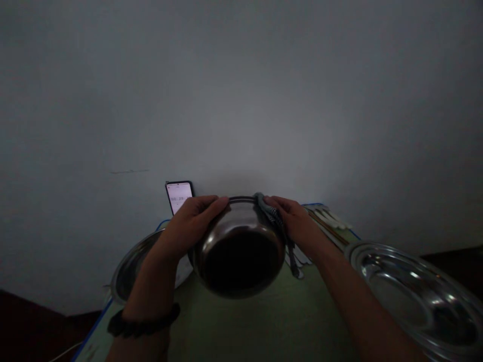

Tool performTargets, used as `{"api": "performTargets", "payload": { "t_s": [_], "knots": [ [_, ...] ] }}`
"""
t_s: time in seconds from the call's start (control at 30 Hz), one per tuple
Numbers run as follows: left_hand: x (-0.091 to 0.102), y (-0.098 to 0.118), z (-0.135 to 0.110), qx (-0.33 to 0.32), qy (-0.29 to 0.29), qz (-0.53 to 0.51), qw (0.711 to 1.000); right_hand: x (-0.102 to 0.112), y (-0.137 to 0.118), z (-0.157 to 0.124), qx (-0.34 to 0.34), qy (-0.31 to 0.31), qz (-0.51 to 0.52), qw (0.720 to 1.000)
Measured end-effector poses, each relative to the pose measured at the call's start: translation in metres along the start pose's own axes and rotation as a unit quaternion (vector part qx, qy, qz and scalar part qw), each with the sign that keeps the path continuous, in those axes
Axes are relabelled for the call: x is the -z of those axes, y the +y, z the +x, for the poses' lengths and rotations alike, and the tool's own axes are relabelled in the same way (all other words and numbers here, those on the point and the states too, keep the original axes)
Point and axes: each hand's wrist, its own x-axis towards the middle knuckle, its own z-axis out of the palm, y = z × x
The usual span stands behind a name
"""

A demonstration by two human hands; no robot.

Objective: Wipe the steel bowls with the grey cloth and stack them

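Note:
A metal bowl (241, 221) is held up over the table, tilted so that its dark underside faces me. My left hand (198, 216) grips its left edge, thumb laid along the outer wall. On the far right side, my right hand (289, 216) is closed on a grey patterned cloth (269, 211) and presses it to the bowl near the rim. One end of the cloth hangs down beside the bowl. The inside of the bowl is turned away and hidden.
A lit phone (178, 195) leans against the wall behind. One metal basin (130, 266) stands at the left, partly behind my forearm; a wide shiny metal basin (400, 296) is at the right. Chopsticks (328, 226) and white-handled utensils (335, 218) lie at the back right of the green table (226, 332).

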Motion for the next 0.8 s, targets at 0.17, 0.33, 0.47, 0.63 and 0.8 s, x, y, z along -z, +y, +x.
{"api": "performTargets", "payload": {
  "t_s": [0.17, 0.33, 0.47, 0.63, 0.8],
  "knots": [
    [-0.008, -0.008, 0.010, 0.044, 0.229, -0.198, 0.952, -0.010, 0.007, 0.002, 0.010, 0.134, 0.136, 0.982],
    [-0.013, -0.008, 0.015, 0.033, 0.341, -0.147, 0.928, -0.028, 0.020, 0.003, -0.047, 0.229, 0.173, 0.957],
    [-0.007, 0.000, 0.011, -0.037, 0.289, -0.025, 0.956, -0.016, 0.012, 0.002, -0.047, 0.194, 0.125, 0.972],
    [-0.002, 0.006, 0.001, -0.005, 0.038, -0.017, 0.999, 0.005, -0.007, -0.003, -0.029, 0.019, 0.063, 0.997],
    [-0.003, 0.003, 0.000, -0.001, 0.044, -0.053, 0.998, -0.003, -0.010, -0.004, -0.004, -0.003, 0.077, 0.997]
  ]
}}
